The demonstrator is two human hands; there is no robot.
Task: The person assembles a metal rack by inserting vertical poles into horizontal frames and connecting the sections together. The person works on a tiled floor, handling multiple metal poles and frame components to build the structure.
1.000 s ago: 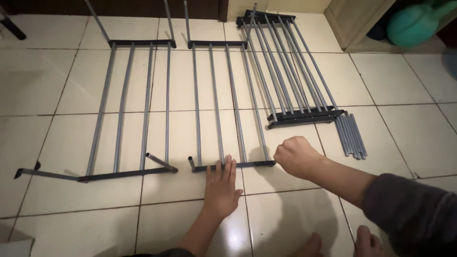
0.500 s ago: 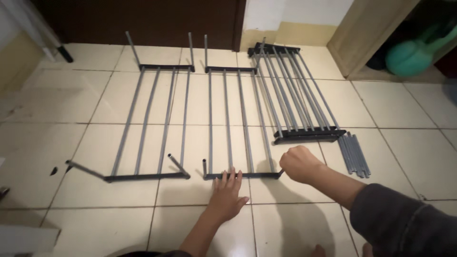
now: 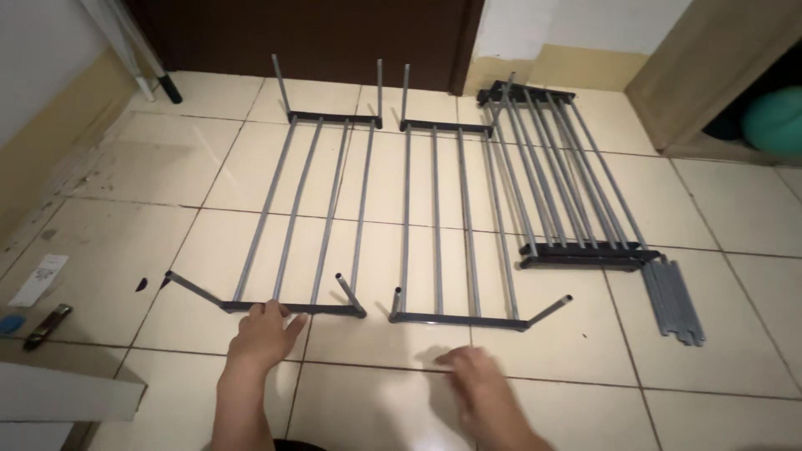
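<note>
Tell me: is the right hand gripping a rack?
No, the right hand hovers open above the floor tiles, short of the middle rack.

Two flat racks [image 3: 376, 217] — one stack [image 3: 568, 184]

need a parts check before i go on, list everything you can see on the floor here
rack panel under left hand: 1, grey bars with dark end rails, left of centre on the tiles
rack panel beside it: 1, same grey, centre
stacked rack panels: several, exact count unclear, grey and dark, right
loose tubes: small bundle, grey, right of the stack
paper slip: 1, white, far left
small tool: 1, dark, below the slip; kind unclear
tiled floor: cream
door: dark brown, top
ball: teal, top right
left hand: on the near rail of its panel
right hand: blurred, over bare tile, holding nothing
</note>
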